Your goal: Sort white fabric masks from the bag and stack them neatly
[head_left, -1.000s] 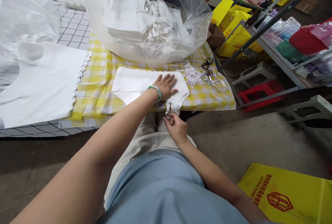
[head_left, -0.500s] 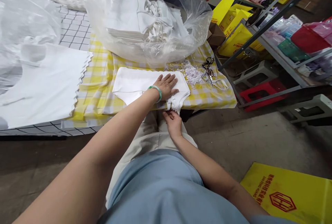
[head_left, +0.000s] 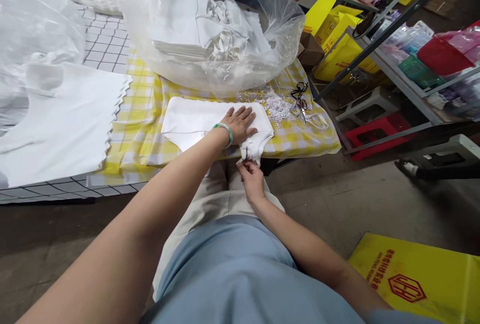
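My left hand (head_left: 240, 123), with a green bangle at the wrist, lies flat with fingers spread on a folded stack of white garments (head_left: 195, 114). The stack rests on a yellow checked cloth (head_left: 144, 129) at the table's near edge. Just below it, over my lap, my right hand (head_left: 253, 181) pinches the end of a white strap (head_left: 244, 156) that hangs from the stack. Beyond the stack lie a heap of small white scraps (head_left: 278, 105) and black-handled scissors (head_left: 301, 103), which neither hand touches.
Behind the stack, a large clear plastic bag (head_left: 277, 61) holds more white garments (head_left: 180, 19). Another white garment (head_left: 67, 114) is spread at the left. To the right stand a metal rack (head_left: 390, 61) and stools (head_left: 446, 156). A yellow box (head_left: 420, 274) sits low at the right.
My right fingers have closed on the strap end and shifted slightly. My left hand stays on the stack. A dark shape by the grey stool at the right has moved left.
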The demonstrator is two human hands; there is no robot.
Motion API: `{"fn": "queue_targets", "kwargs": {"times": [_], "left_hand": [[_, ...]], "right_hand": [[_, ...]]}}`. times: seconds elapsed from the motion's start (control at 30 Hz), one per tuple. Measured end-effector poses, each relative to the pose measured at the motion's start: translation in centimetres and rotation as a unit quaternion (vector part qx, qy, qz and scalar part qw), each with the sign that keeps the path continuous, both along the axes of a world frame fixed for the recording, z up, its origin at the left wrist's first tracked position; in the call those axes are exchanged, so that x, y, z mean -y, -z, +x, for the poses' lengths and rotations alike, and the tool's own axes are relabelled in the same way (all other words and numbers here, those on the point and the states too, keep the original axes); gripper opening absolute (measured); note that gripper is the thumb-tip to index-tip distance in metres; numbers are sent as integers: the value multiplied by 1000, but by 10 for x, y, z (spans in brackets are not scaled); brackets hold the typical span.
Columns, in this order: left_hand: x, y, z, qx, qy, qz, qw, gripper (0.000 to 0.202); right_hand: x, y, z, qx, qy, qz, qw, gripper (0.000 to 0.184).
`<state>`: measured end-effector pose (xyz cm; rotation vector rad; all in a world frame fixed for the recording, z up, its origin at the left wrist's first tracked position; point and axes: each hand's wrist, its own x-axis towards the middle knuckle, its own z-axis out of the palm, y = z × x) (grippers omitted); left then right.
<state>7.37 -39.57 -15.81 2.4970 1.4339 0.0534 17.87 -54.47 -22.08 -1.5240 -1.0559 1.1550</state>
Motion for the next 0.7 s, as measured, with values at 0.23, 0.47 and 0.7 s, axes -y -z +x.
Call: {"fn": "queue_targets", "kwargs": {"times": [0.23, 0.47, 0.7], "left_hand": [[0, 0, 0, 4, -1, 1, 1000, 68], [0, 0, 0, -4, 2, -5, 1000, 68], [-2, 3, 1, -7, 0, 0, 1000, 68]], "right_hand": [[33, -47, 26, 214, -59, 164, 961, 7], [35, -62, 32, 141, -131, 72, 979, 14], [43, -74, 45, 94, -127, 62, 985, 27]]}}
